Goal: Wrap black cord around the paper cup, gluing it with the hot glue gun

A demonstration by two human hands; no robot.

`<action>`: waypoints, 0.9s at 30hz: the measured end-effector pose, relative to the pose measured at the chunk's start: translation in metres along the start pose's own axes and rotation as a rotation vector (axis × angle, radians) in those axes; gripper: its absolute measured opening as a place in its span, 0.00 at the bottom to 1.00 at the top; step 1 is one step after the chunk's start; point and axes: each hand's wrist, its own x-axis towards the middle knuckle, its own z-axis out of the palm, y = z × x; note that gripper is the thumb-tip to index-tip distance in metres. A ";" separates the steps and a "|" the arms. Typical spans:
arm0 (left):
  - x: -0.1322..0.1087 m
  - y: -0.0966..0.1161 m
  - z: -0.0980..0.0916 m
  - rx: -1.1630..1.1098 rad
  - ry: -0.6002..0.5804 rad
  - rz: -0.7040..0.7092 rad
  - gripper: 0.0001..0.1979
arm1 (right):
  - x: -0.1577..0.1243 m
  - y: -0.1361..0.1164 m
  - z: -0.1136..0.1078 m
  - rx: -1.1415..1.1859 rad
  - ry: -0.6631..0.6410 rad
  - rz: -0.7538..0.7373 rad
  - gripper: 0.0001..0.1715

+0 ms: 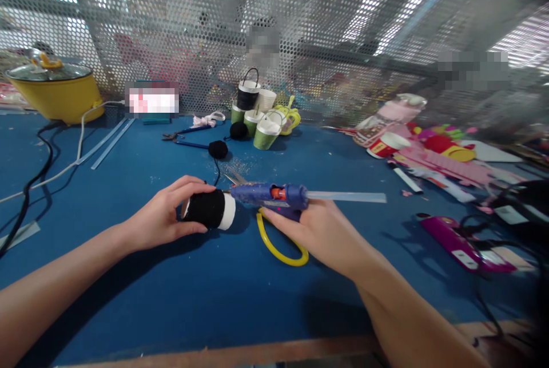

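Observation:
My left hand (169,213) grips a small paper cup (210,209) lying on its side, wrapped in black yarn except for a white band at its right end. In my right hand (323,230) is a blue glue gun (268,195), its nozzle pointing left at the cup's upper edge. A clear glue stick (347,197) sticks out of the gun's back. Beneath the gun lie scissors with a yellow handle (283,250), partly covered by my right hand. A strand of black yarn runs up from near the cup to a black yarn ball (218,149).
Behind stand several small green and white cups (266,132) and a black cup (247,96) with a handle. Pliers (184,140) lie left of them. A yellow pot (55,93) stands far left with cables. At right are a purple power strip (465,245) and craft pieces.

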 end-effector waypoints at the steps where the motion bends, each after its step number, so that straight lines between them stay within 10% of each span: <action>1: 0.000 0.000 0.000 0.001 -0.001 0.000 0.24 | 0.000 0.000 0.000 -0.002 0.002 0.000 0.10; 27: 0.001 -0.004 0.003 -0.205 0.071 -0.286 0.27 | -0.007 -0.001 0.001 0.021 0.078 -0.071 0.08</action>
